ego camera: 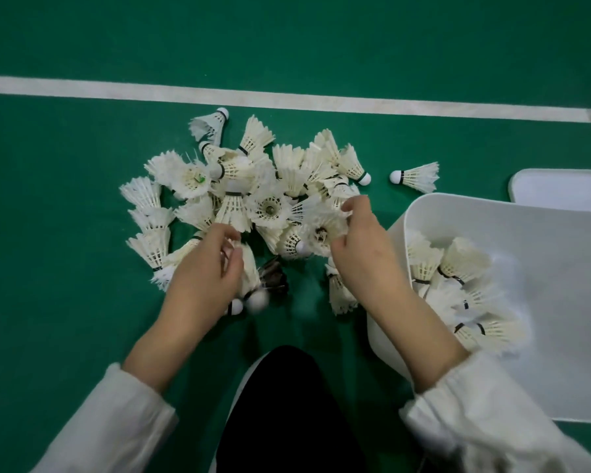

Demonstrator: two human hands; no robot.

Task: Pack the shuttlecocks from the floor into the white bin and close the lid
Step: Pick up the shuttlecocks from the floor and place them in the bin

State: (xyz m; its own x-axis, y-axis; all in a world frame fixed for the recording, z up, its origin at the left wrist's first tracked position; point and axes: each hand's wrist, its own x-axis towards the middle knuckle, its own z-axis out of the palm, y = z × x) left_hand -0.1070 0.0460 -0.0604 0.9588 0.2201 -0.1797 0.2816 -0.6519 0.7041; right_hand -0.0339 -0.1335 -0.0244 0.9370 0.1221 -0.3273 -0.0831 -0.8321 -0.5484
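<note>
A heap of white feather shuttlecocks (249,192) lies on the green floor in front of me. My left hand (205,271) grips a couple of shuttlecocks (249,281) at the heap's near edge, their cork heads pointing toward me. My right hand (359,240) pinches the feathers of a shuttlecock (321,230) on the heap's right side. The white bin (543,240) stands open at the right with several shuttlecocks (464,288) inside. Its white lid (560,189) lies flat on the floor behind the bin.
One shuttlecock (415,177) lies alone between the heap and the lid. Another (210,126) sits at the heap's far edge near the white court line (287,99). A dark-feathered shuttlecock (273,274) lies near my left hand. My dark-clothed knee (284,404) is below.
</note>
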